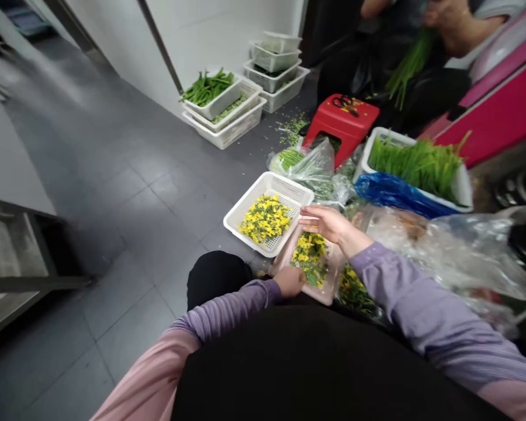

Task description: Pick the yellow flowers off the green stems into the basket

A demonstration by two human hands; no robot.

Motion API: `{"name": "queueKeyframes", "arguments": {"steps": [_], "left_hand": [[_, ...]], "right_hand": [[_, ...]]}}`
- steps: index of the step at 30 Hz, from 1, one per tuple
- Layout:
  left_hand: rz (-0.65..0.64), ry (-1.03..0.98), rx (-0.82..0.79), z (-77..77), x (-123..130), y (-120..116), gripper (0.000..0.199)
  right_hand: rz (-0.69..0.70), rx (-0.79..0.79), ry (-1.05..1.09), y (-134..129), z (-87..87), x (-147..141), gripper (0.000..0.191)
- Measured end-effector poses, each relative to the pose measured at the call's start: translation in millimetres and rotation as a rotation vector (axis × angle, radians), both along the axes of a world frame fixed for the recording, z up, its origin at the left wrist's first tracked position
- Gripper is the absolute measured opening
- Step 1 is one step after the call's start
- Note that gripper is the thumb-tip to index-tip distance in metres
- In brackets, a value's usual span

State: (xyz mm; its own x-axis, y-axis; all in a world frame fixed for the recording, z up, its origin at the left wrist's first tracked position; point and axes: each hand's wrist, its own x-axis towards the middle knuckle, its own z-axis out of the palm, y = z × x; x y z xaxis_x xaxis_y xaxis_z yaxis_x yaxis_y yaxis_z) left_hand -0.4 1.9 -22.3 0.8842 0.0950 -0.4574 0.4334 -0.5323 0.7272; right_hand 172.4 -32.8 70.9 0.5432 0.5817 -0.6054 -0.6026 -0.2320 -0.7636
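Observation:
A white perforated basket (235,218) on the floor holds a heap of small yellow flowers (265,220). My right hand (326,223) hovers by its right edge, fingers stretched out and apart, with nothing visible in them. Nearer to me, a pale pink tray (328,286) contains more yellow flowers with green stems and leaves (311,257). My left hand (290,280) is at the tray's near-left side, closed beside the greens; its fingertips are hidden, so what it grips cannot be made out. More flowers (355,292) lie right of the tray, partly under my right arm.
Beyond the basket are bagged greens (291,158) and a red stool (339,120) bearing scissors (345,105). A crate of long greens (421,164) stands right. Stacked baskets (223,137) line the wall. Another person's hand (447,17) holds green stalks (414,61).

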Motion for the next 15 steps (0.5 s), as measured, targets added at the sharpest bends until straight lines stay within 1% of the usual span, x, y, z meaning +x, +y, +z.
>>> {"name": "queueKeyframes", "arguments": {"steps": [2, 4, 6, 7, 9, 11, 13, 15], "left_hand": [[0.063, 0.006, 0.084, -2.1, 11.6, 9.1, 0.021], [0.116, -0.053, 0.201, -3.7, 28.8, 16.0, 0.026], [0.113, -0.165, 0.347, -3.6, 49.8, 19.2, 0.029], [0.072, -0.219, 0.423, -3.2, 60.7, 19.3, 0.030], [-0.057, -0.266, 0.581, -2.5, 80.3, 17.4, 0.035], [-0.201, -0.222, 0.717, -3.0, 93.9, 14.0, 0.038], [-0.333, -0.146, 0.781, -3.6, 100.0, 10.8, 0.032], [-0.412, -0.110, 0.771, -2.0, 100.8, 8.6, 0.026]], "right_hand": [[-0.095, 0.057, -0.001, -52.1, 2.2, -0.3, 0.016], [-0.233, 0.046, 0.043, -105.3, -3.0, -8.3, 0.013], [-0.351, 0.056, 0.135, -146.7, -14.4, -20.2, 0.012], [-0.383, 0.067, 0.174, -160.6, -20.9, -25.7, 0.012], [-0.410, 0.070, 0.203, -175.2, -31.8, -32.6, 0.013], [-0.389, 0.072, 0.158, -177.8, -36.8, -31.9, 0.013], [-0.360, 0.104, 0.081, -176.5, -36.0, -25.4, 0.014], [-0.347, 0.134, 0.009, -176.1, -33.0, -17.9, 0.014]]}}
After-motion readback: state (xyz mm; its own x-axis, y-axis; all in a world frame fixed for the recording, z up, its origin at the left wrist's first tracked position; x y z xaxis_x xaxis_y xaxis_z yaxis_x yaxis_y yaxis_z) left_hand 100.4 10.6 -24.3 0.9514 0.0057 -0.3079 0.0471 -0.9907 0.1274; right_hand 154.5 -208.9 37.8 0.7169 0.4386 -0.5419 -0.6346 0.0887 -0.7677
